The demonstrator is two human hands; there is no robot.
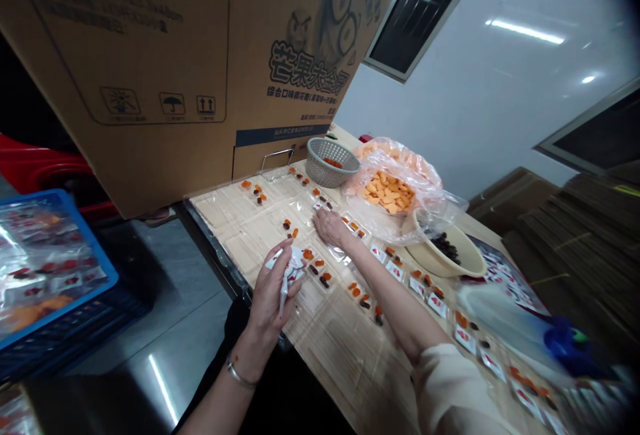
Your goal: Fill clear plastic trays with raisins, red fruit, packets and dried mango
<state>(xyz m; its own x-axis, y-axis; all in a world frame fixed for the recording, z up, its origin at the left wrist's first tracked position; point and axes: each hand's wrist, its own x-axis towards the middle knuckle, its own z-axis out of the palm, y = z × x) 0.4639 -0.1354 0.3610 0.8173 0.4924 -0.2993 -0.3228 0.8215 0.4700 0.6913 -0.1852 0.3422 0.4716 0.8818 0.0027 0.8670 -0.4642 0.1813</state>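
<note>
Currently, the left grip (274, 285) is closed around a bunch of white packets (294, 263), held above the bench (320, 331). Ahead and to its right, the right grip (330, 227) is bent down with fingers narrow at another white packet (319, 207); whether it pinches that one, I cannot tell. Small orange and dark pieces (320, 273) lie just beside the left grip. Beyond the right grip stand a grey basket (320, 169) and a plastic bag (425, 178) of orange chunks (389, 192).
</note>
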